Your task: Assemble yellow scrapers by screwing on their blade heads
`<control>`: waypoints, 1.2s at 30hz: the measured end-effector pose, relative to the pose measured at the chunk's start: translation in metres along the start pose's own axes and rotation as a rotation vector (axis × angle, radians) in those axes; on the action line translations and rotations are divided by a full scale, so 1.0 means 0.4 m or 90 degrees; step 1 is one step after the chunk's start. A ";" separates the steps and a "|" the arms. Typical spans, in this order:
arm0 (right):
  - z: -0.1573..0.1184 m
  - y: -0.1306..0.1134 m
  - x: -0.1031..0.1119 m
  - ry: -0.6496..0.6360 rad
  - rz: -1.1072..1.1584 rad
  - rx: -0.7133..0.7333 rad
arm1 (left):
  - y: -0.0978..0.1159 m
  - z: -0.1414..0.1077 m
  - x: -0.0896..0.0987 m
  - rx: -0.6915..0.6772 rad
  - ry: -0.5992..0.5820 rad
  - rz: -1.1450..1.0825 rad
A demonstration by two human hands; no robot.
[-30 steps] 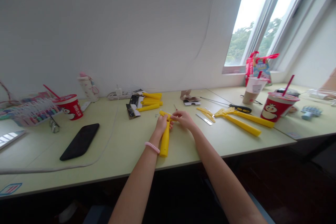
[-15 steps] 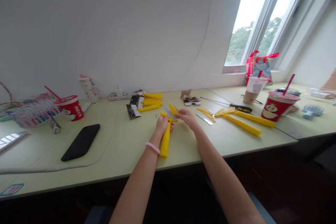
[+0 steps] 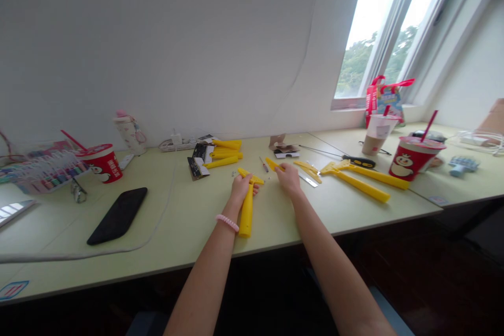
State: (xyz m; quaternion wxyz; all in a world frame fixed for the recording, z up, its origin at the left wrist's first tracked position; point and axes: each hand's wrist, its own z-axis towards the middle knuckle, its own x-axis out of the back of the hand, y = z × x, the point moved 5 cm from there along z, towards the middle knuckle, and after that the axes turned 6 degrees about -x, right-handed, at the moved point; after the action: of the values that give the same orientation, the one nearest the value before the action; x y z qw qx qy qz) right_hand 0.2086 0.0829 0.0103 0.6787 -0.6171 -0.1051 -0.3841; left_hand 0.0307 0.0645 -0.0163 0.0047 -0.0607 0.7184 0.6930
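My left hand [image 3: 241, 188] is closed round the head of a yellow scraper handle [image 3: 246, 212], whose thick grip points toward the table's front edge. To its right my right hand [image 3: 288, 177] pinches a flat yellow piece [image 3: 271, 164]; its fingertips are partly hidden. A small screwdriver [image 3: 264, 165] lies between and beyond the hands. Right of my right hand are thin yellow strips [image 3: 309, 169] and a metal blade [image 3: 308, 180]. Further right lie yellow scrapers [image 3: 360, 184] with long handles.
Yellow handles [image 3: 224, 153] and black packaging [image 3: 199, 161] lie behind my left hand. An opened small box [image 3: 284, 148] stands near the wall. Red cups [image 3: 413, 160] and a black-handled screwdriver [image 3: 359, 161] are at the right. A black phone [image 3: 118, 215] lies at the left.
My right hand has moved right, away from the scraper head, with the flat yellow piece. The small screwdriver between the hands now shows more clearly. My left hand keeps its hold.
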 end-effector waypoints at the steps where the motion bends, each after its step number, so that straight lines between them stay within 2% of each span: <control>1: 0.003 0.013 0.012 0.028 -0.039 -0.027 | 0.007 -0.002 0.007 -0.004 0.023 -0.009; 4: 0.003 0.040 0.034 0.054 -0.169 -0.091 | 0.032 -0.004 0.044 -0.051 0.136 -0.082; 6: -0.008 0.030 0.041 0.094 -0.232 -0.082 | 0.042 -0.005 0.076 -0.084 0.237 -0.165; 7: -0.016 0.013 0.039 0.117 -0.251 -0.043 | 0.042 -0.005 0.089 -0.089 0.279 -0.206; 9: -0.041 -0.043 0.016 0.136 -0.272 0.103 | 0.036 -0.003 0.104 -0.069 0.323 -0.268; 11: -0.071 -0.099 -0.034 0.069 -0.293 0.257 | 0.027 0.001 0.105 -0.029 0.320 -0.294; 12: -0.081 -0.115 -0.058 0.039 -0.307 0.282 | 0.023 0.003 0.102 -0.012 0.309 -0.296; 15: -0.090 -0.132 -0.113 -0.029 -0.342 0.258 | 0.021 0.006 0.092 0.004 0.274 -0.287; 17: -0.086 -0.131 -0.131 -0.053 -0.339 0.236 | 0.020 0.007 0.089 0.008 0.262 -0.283; 23: -0.072 -0.117 -0.127 -0.101 -0.323 0.179 | 0.016 0.010 0.088 0.017 0.249 -0.263; 28: -0.076 -0.112 -0.124 -0.177 -0.306 0.193 | 0.015 0.012 0.089 0.008 0.245 -0.260; 36: -0.070 -0.105 -0.121 -0.219 -0.274 0.185 | 0.016 0.010 0.086 0.025 0.253 -0.288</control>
State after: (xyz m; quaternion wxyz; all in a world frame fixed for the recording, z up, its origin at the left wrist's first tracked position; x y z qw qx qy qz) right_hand 0.1390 0.0784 0.0061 0.6353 -0.5329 -0.4003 -0.3901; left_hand -0.0043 0.0658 -0.0132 0.0196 -0.3532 0.6870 0.6347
